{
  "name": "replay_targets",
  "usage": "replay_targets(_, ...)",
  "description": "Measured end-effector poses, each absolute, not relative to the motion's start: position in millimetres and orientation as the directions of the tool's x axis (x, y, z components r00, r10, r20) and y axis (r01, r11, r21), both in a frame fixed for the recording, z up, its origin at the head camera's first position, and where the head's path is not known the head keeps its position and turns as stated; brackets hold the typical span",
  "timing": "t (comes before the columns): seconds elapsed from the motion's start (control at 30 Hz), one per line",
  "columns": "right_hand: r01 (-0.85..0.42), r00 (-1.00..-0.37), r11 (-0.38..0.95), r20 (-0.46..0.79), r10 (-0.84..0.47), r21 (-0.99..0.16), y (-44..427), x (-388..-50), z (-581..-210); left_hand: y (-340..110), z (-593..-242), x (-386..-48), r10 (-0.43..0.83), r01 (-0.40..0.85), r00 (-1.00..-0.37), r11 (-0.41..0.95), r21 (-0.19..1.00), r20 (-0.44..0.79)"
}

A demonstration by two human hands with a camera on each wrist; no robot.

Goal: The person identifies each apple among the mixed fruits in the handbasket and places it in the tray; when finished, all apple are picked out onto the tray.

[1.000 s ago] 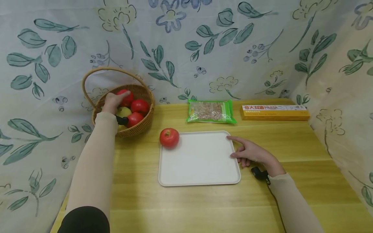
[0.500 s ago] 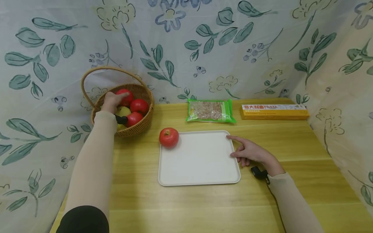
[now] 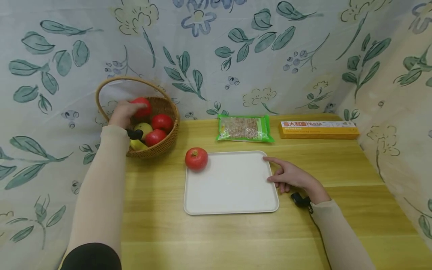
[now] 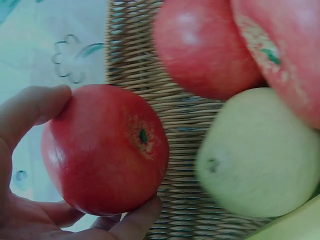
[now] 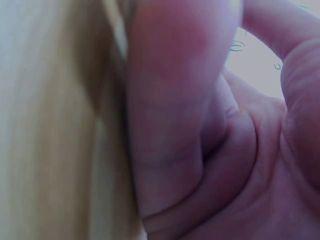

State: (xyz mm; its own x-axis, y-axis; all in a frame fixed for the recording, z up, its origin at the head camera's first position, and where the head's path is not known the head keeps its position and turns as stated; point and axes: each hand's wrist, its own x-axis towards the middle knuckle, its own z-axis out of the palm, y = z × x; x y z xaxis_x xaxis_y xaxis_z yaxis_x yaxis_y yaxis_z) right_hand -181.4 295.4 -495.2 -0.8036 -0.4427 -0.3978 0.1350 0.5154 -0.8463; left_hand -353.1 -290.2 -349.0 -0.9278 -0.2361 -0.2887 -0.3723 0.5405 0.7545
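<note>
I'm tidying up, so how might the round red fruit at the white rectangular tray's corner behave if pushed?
The red fruit would probably roll, being round. Its smooth-looking skin may be slippery. The white tray has a low rim, unlikely to stop it.

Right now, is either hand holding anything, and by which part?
The left hand holds a red fruit by its sides, between thumb and fingers. The right hand touches the right edge of the white tray.
</note>
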Motion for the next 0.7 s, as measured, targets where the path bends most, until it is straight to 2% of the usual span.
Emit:
replay_targets(0.2,0.136,-0.802,0.51,-0.396,-0.447,-0.85,295.6,-181.3,-494.5,-287.1,-328.4,-338.9,-0.221,-0.355,-0.935,0.596,0.721,-0.277)
replay_targets(0.37,0.134,-0.802,0.507,-0.394,-0.449,-0.851,295.4,-180.8,-495.5,-281.5,-313.5,-318.4,-0.194,-0.326,-0.945,0.581,0.746,-0.262)
replay_targets(0.7,0.14,-0.801,0.51,-0.4,-0.446,-0.849,294.6,-181.1,-495.6,-256.1,-304.5,-238.5,-0.145,-0.204,-0.978,0.525,0.826,-0.149)
